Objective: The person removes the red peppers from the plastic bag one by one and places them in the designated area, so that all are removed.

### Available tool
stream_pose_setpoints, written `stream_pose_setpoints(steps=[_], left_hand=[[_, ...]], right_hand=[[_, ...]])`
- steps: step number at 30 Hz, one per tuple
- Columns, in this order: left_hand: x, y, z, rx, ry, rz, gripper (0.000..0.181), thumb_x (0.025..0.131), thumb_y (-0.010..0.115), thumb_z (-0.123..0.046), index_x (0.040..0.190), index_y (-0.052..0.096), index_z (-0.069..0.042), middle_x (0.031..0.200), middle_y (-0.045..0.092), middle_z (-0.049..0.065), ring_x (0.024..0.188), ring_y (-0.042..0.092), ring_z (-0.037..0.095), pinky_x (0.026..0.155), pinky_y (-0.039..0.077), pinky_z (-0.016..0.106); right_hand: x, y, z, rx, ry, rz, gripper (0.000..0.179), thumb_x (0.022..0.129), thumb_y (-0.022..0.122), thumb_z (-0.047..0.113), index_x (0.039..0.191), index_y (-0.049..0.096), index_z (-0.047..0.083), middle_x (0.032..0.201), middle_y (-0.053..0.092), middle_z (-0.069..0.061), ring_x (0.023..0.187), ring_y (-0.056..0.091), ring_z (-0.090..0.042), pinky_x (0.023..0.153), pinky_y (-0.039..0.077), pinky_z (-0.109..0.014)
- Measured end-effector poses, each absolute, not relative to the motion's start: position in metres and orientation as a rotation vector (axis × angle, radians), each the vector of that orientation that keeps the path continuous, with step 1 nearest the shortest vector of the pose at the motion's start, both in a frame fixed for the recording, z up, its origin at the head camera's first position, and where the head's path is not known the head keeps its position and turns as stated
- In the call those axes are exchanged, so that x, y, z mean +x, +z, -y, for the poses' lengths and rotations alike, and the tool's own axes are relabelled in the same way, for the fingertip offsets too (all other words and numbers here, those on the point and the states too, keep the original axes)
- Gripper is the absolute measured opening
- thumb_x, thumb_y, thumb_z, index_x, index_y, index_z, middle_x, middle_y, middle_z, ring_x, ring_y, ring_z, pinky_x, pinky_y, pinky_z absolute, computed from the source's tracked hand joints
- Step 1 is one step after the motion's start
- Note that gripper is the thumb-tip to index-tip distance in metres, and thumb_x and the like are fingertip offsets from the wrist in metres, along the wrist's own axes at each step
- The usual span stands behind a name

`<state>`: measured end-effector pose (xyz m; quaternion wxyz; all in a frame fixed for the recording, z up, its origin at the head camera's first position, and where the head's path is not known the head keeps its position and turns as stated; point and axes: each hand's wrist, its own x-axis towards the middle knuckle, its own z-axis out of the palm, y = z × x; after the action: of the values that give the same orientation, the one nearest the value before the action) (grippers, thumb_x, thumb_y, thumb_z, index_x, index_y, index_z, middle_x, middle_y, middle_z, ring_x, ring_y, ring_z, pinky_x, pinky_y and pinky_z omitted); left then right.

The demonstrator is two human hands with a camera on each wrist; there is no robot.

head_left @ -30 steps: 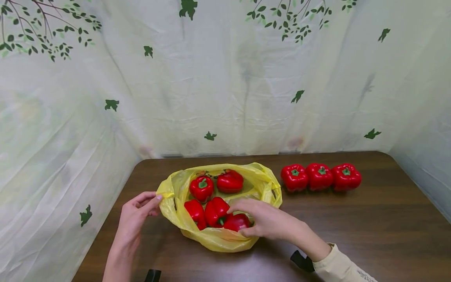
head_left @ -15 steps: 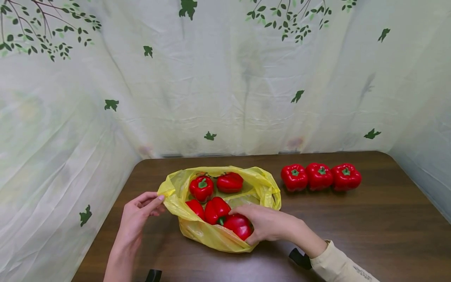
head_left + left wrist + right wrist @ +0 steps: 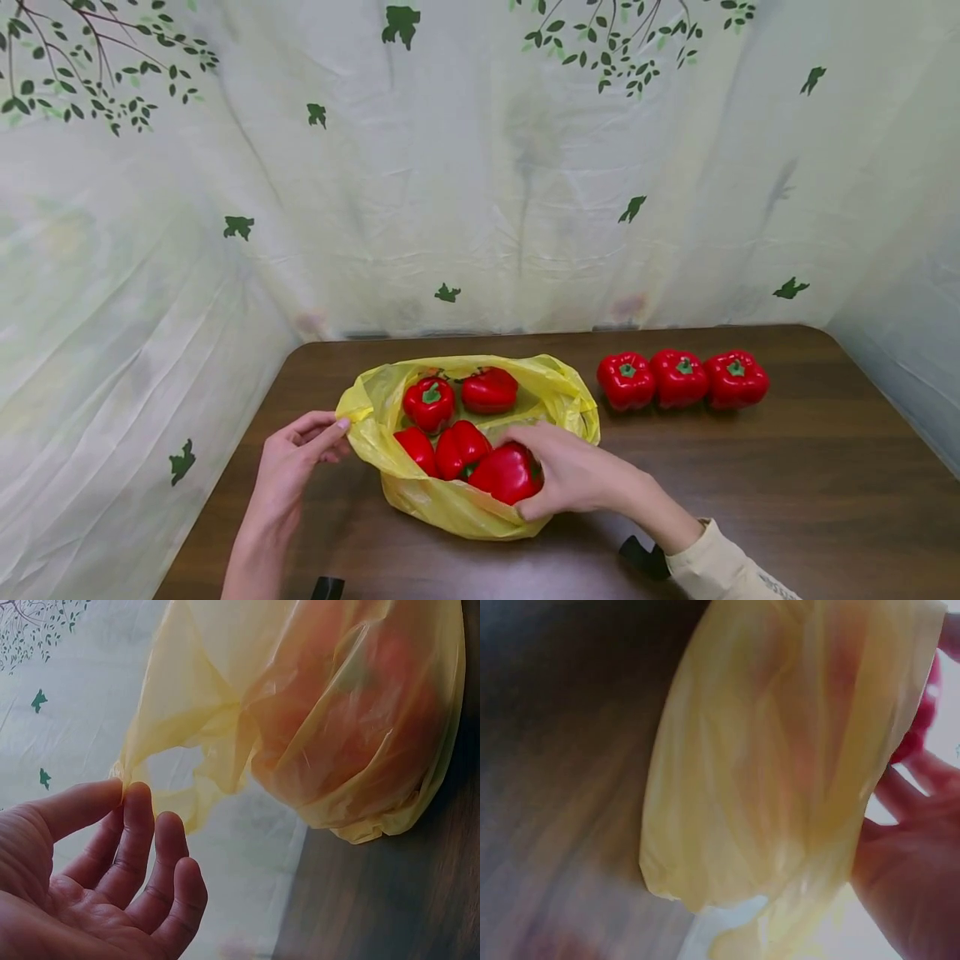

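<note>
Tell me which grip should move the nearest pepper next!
Probably the right grip: it holds that red pepper, while the left grip pinches the yellow bag by its left edge.

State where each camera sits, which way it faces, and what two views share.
Head: worn on the head, facing forward and down at red bell peppers in a yellow plastic bag; left hand, right hand and beige sleeve show.
Left wrist: worn there, facing the left hand pinching the bag's edge.
Right wrist: worn there, facing the bag's side; part of the right hand shows.
Shared: head and left wrist both show the left hand.
</note>
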<state>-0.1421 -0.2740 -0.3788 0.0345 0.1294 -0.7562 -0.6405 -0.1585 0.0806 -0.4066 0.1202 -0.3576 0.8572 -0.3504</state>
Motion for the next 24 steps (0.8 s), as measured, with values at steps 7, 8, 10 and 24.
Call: stream_pose_setpoints(steps=[7, 8, 10, 24], left_hand=[[-0.142, -0.379, 0.274, 0.403, -1.957, 2.324, 0.022, 0.088, 0.076, -0.022, 0.098, 0.069, -0.004, 0.075, 0.069, 0.002, 0.07, 0.066, 0.018, 0.068, 0.055, 0.032], [-0.142, -0.379, 0.274, 0.406, -1.955, 2.327, 0.022, 0.088, 0.076, -0.023, 0.098, 0.069, -0.004, 0.075, 0.069, 0.002, 0.07, 0.066, 0.017, 0.069, 0.055, 0.032], [-0.143, -0.379, 0.274, 0.406, -1.954, 2.332, 0.022, 0.089, 0.076, -0.023, 0.099, 0.069, -0.005, 0.075, 0.069, 0.002, 0.07, 0.066, 0.017, 0.069, 0.055, 0.032], [-0.142, -0.381, 0.274, 0.389, -1.966, 2.316, 0.024, 0.089, 0.076, -0.022, 0.099, 0.068, -0.002, 0.073, 0.069, 0.003, 0.069, 0.066, 0.018, 0.067, 0.055, 0.031]], right_hand=[[-0.154, -0.411, -0.08, -1.091, -1.217, -2.596, 0.066, 0.073, 0.079, 0.03, 0.133, 0.052, 0.027, 0.121, 0.056, 0.014, 0.106, 0.055, -0.006, 0.083, 0.053, -0.03], [-0.153, -0.411, -0.08, -1.092, -1.241, -2.589, 0.067, 0.073, 0.08, 0.029, 0.134, 0.052, 0.027, 0.122, 0.056, 0.015, 0.106, 0.055, -0.006, 0.082, 0.053, -0.029], [-0.151, -0.41, -0.081, -1.086, -1.267, -2.589, 0.068, 0.073, 0.08, 0.028, 0.134, 0.05, 0.028, 0.123, 0.055, 0.016, 0.107, 0.054, -0.005, 0.083, 0.053, -0.029], [-0.134, -0.404, -0.091, -1.044, -1.439, -2.669, 0.071, 0.071, 0.086, 0.026, 0.13, 0.047, 0.024, 0.125, 0.049, 0.017, 0.111, 0.051, -0.006, 0.088, 0.052, -0.031]])
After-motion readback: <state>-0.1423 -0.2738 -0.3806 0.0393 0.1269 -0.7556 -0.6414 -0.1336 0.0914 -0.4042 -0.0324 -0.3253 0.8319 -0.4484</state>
